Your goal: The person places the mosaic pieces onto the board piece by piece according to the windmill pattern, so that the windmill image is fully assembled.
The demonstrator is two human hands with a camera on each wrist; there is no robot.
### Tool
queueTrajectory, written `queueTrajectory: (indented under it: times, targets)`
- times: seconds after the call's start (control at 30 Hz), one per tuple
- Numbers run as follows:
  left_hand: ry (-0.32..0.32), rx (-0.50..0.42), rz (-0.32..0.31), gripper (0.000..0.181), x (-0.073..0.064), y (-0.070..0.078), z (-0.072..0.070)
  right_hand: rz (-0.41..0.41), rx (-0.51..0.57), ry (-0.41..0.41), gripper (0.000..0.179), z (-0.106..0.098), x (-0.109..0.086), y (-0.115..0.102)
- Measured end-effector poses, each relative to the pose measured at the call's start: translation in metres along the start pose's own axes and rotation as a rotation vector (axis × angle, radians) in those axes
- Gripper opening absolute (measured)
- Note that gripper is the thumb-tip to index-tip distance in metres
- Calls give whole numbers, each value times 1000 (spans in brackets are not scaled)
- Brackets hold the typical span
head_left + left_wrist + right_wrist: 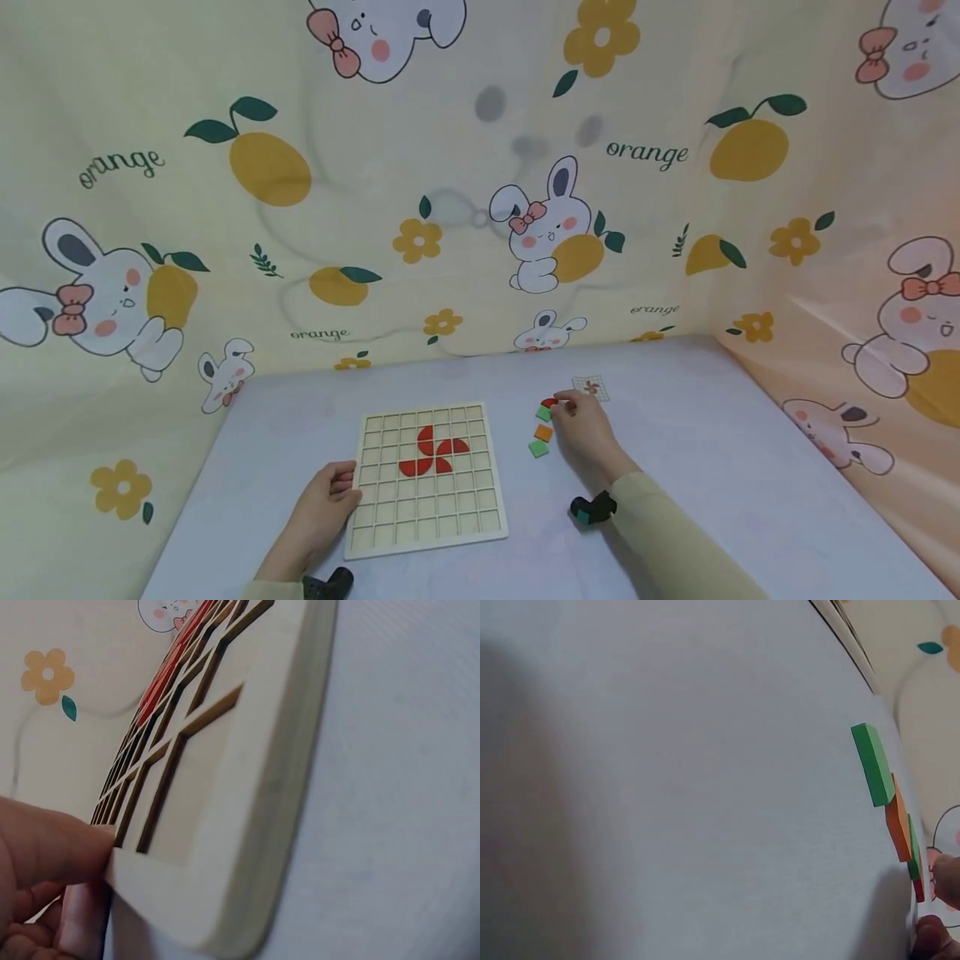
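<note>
A square wooden grid board (427, 517) lies on the table with several red quarter-round pieces (426, 446) set in a pinwheel shape near its middle. My left hand (322, 504) grips the board's left edge; in the left wrist view its thumb (60, 844) lies on the rim and other fingers curl by the side. To the right, my right hand (585, 425) is at a loose red piece (548, 402), fingertips beside it. A gap shows between its fingers in the right wrist view. Close by lie a green piece (543, 413), an orange piece (543, 433) and another green piece (538, 449).
A small paper card (600, 388) printed with a grid and a red pinwheel lies behind my right hand. A patterned cloth backdrop (480, 275) rises along the table's back and sides. Each wrist wears a dark strap (594, 507).
</note>
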State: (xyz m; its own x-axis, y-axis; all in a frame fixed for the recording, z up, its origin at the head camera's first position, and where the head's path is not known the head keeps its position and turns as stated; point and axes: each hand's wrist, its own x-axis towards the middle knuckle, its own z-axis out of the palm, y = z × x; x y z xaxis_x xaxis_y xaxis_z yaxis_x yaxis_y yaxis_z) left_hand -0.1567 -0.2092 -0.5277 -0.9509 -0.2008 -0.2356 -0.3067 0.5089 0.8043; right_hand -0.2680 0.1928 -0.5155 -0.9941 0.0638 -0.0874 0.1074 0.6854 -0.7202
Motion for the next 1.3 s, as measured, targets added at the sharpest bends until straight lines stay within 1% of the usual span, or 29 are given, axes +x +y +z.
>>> queueTrajectory:
  times: [0.1, 0.2, 0.37, 0.6, 0.7, 0.87, 1.1, 1.3]
  targets:
    - [-1, 4, -19, 49, 0, -1, 0, 5, -59, -15, 36, 2, 3, -1]
    - [3, 17, -13, 49, -1, -3, -1, 14, -93, -13, 35, 5, 5, 0]
    - [6, 32, 9, 49, -3, -8, -5, 45, -88, 16, 30, 12, 8, 0]
    - [0, 21, 15, 50, -4, -11, -6, 74, -80, 72, 25, 18, 8, 0]
    - [2, 21, 14, 50, -3, -10, -5, 87, -53, 73, 23, 17, 7, -1]
    - [5, 25, 10, 50, -3, -7, -3, 96, -38, 68, 23, 14, 8, -1]
    - [-5, 16, 5, 50, -2, -3, -1, 95, -28, 66, 19, 8, 7, -1]
    - [-8, 18, 6, 50, -2, 0, 0, 94, 5, 57, 17, 5, 8, 1]
